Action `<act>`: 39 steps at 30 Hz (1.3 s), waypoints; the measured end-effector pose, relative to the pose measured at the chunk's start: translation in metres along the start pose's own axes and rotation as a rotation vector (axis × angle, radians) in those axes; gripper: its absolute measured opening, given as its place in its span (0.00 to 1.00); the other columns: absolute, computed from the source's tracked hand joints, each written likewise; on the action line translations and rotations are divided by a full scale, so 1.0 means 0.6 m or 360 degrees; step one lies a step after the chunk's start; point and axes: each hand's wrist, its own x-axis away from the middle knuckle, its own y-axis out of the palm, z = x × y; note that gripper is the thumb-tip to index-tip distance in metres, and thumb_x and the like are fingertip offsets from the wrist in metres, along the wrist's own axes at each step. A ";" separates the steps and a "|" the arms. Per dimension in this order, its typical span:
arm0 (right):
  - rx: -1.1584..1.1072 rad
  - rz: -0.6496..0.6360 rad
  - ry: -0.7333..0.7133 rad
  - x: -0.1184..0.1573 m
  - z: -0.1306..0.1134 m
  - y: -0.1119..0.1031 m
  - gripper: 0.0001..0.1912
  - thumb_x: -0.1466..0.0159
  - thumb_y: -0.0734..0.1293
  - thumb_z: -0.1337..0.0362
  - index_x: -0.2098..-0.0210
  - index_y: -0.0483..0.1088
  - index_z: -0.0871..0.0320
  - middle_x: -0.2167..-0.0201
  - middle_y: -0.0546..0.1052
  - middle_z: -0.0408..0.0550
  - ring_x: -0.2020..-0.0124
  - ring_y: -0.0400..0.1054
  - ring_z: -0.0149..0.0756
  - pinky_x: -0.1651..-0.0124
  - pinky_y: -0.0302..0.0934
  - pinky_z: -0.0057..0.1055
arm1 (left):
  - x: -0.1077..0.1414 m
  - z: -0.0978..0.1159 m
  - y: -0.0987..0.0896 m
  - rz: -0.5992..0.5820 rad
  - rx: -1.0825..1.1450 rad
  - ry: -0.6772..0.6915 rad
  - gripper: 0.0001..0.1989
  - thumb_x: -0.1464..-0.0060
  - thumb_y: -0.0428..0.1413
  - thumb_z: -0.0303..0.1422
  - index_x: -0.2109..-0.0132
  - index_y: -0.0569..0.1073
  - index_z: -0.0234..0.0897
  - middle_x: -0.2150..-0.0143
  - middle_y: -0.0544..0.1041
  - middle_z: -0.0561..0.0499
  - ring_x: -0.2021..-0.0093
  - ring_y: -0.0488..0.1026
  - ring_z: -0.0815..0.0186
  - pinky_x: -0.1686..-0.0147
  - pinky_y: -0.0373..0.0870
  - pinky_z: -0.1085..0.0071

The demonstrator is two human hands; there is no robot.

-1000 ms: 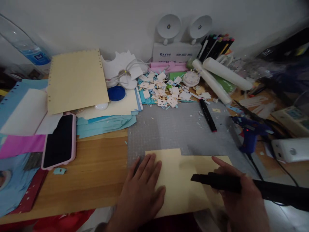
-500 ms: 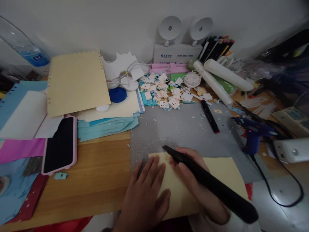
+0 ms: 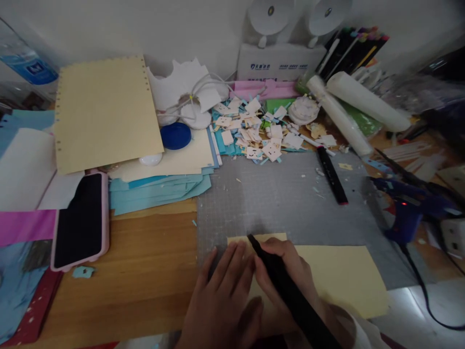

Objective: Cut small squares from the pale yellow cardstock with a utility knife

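Note:
Pale yellow paper point(image 3: 348, 271) lies on the grey cutting mat point(image 3: 232, 208) at the front edge. My left hand point(image 3: 225, 295) rests flat on its left part, fingers spread a little and pointing away from me. My right hand point(image 3: 290, 271) is wrapped round a long black cutter-like tool point(image 3: 286, 291). The tool's narrow tip is at the paper's far edge, just right of my left fingertips. Whether the tip touches the paper cannot be made out.
Small paper pieces with drawn faces point(image 3: 254, 131) are heaped at the back. A black marker point(image 3: 331, 174) and a blue glue gun point(image 3: 407, 208) with its cord lie right. On the left are a phone point(image 3: 80, 218), stacked blue paper point(image 3: 160, 194) and a yellow sheet point(image 3: 105, 116).
My right hand has brought the black tool's tip down to the paper's edge, nearer my left fingers. The tool is more steeply angled. The camera view has shifted. My left hand remains on the paper.

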 end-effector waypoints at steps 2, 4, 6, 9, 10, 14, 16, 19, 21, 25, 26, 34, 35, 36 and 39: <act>0.0003 0.0005 -0.0017 -0.002 -0.001 0.000 0.13 0.37 0.67 0.66 0.54 0.64 0.50 0.68 0.78 0.40 0.76 0.75 0.34 0.75 0.70 0.27 | 0.001 0.001 0.003 0.0034 0.0032 -0.0027 0.25 0.37 0.52 0.45 0.40 0.72 0.35 0.33 0.69 0.45 0.32 0.62 0.59 0.30 0.42 0.60; 0.0007 0.0020 -0.0021 -0.002 -0.002 -0.002 0.13 0.37 0.67 0.67 0.54 0.64 0.49 0.68 0.78 0.41 0.75 0.76 0.35 0.75 0.70 0.28 | 0.001 0.001 0.004 0.0057 0.0066 -0.0054 0.25 0.37 0.53 0.45 0.40 0.72 0.35 0.33 0.69 0.46 0.32 0.61 0.59 0.30 0.42 0.61; 0.0016 0.0002 0.0004 -0.003 -0.004 -0.003 0.13 0.37 0.67 0.67 0.54 0.64 0.49 0.67 0.79 0.42 0.74 0.76 0.37 0.75 0.70 0.29 | -0.001 0.001 0.002 0.0047 0.0068 -0.0047 0.25 0.37 0.53 0.45 0.40 0.73 0.35 0.33 0.69 0.46 0.32 0.62 0.59 0.30 0.41 0.61; 0.0039 -0.0046 0.0009 -0.003 -0.007 -0.004 0.12 0.36 0.67 0.68 0.54 0.65 0.49 0.67 0.78 0.43 0.73 0.76 0.37 0.74 0.71 0.31 | -0.004 -0.001 -0.004 0.0000 0.0035 -0.0004 0.24 0.37 0.53 0.43 0.41 0.73 0.34 0.34 0.70 0.45 0.33 0.63 0.59 0.30 0.41 0.62; 0.0049 -0.0048 -0.0011 -0.003 -0.007 -0.004 0.12 0.36 0.67 0.68 0.54 0.65 0.49 0.68 0.78 0.43 0.73 0.76 0.37 0.74 0.71 0.31 | -0.005 -0.001 -0.006 -0.0010 0.0034 0.0002 0.24 0.38 0.53 0.43 0.41 0.73 0.33 0.34 0.70 0.45 0.34 0.63 0.59 0.30 0.41 0.62; 0.0082 -0.0055 -0.0075 -0.001 -0.008 -0.001 0.10 0.35 0.65 0.69 0.55 0.64 0.50 0.69 0.76 0.42 0.72 0.75 0.37 0.72 0.72 0.33 | -0.006 -0.001 -0.009 0.0001 0.0046 0.0003 0.26 0.39 0.54 0.44 0.40 0.73 0.33 0.34 0.69 0.44 0.33 0.63 0.57 0.31 0.43 0.61; 0.0095 -0.0044 -0.0071 -0.001 -0.009 -0.001 0.10 0.34 0.65 0.69 0.56 0.64 0.50 0.69 0.76 0.42 0.72 0.74 0.36 0.71 0.71 0.33 | -0.006 -0.001 -0.009 0.0005 0.0043 0.0001 0.26 0.39 0.54 0.43 0.40 0.72 0.33 0.34 0.69 0.43 0.34 0.64 0.57 0.31 0.44 0.61; 0.0096 -0.0024 -0.0050 -0.001 -0.011 -0.003 0.09 0.34 0.65 0.68 0.55 0.65 0.51 0.69 0.76 0.42 0.72 0.75 0.36 0.71 0.71 0.31 | -0.005 -0.001 -0.009 -0.0024 0.0039 0.0016 0.26 0.40 0.54 0.43 0.40 0.72 0.32 0.34 0.69 0.43 0.34 0.64 0.57 0.31 0.43 0.60; 0.0092 -0.0015 -0.0052 -0.002 -0.011 -0.003 0.10 0.35 0.66 0.68 0.55 0.65 0.51 0.69 0.77 0.42 0.72 0.75 0.35 0.71 0.71 0.30 | -0.004 -0.001 -0.008 -0.0039 0.0037 0.0020 0.26 0.40 0.54 0.43 0.40 0.72 0.33 0.33 0.69 0.43 0.34 0.64 0.57 0.30 0.42 0.60; 0.0079 -0.0004 -0.0113 -0.003 -0.008 -0.002 0.11 0.36 0.66 0.69 0.55 0.66 0.50 0.69 0.77 0.42 0.73 0.75 0.36 0.72 0.71 0.31 | -0.003 -0.001 -0.007 -0.0030 0.0039 0.0022 0.26 0.40 0.54 0.43 0.40 0.72 0.33 0.33 0.68 0.43 0.33 0.63 0.56 0.30 0.42 0.60; 0.0083 -0.0013 -0.0109 -0.003 -0.007 -0.002 0.11 0.36 0.67 0.69 0.55 0.65 0.50 0.70 0.77 0.43 0.73 0.75 0.36 0.72 0.71 0.32 | -0.003 -0.002 -0.007 -0.0029 0.0042 0.0021 0.27 0.40 0.54 0.43 0.39 0.72 0.33 0.33 0.68 0.43 0.33 0.63 0.57 0.31 0.43 0.60; 0.0184 -0.0046 -0.0167 -0.005 -0.010 0.002 0.08 0.34 0.64 0.70 0.58 0.64 0.51 0.72 0.74 0.41 0.73 0.72 0.36 0.73 0.70 0.32 | -0.003 -0.002 -0.011 -0.0081 0.0015 0.0041 0.25 0.41 0.52 0.37 0.39 0.72 0.33 0.32 0.67 0.44 0.32 0.61 0.57 0.30 0.42 0.59; 0.0194 -0.0069 -0.0175 -0.007 -0.011 0.002 0.08 0.35 0.63 0.71 0.59 0.64 0.51 0.73 0.72 0.41 0.74 0.71 0.36 0.74 0.68 0.32 | -0.003 -0.003 -0.011 -0.0084 0.0009 0.0047 0.25 0.41 0.51 0.36 0.39 0.72 0.33 0.33 0.68 0.44 0.32 0.61 0.57 0.30 0.42 0.59; 0.0198 -0.0093 -0.0177 -0.008 -0.013 0.002 0.08 0.35 0.62 0.72 0.61 0.64 0.51 0.74 0.72 0.41 0.74 0.70 0.35 0.74 0.67 0.31 | -0.003 -0.003 -0.011 -0.0083 0.0005 0.0054 0.25 0.41 0.51 0.35 0.39 0.72 0.32 0.33 0.68 0.45 0.32 0.61 0.57 0.30 0.42 0.59; 0.0198 -0.0169 -0.0169 -0.011 -0.014 0.002 0.09 0.36 0.61 0.74 0.65 0.63 0.52 0.74 0.70 0.41 0.74 0.69 0.35 0.74 0.66 0.31 | -0.004 -0.004 -0.012 -0.0073 -0.0004 0.0064 0.25 0.41 0.50 0.34 0.38 0.71 0.32 0.33 0.69 0.45 0.32 0.61 0.57 0.30 0.41 0.60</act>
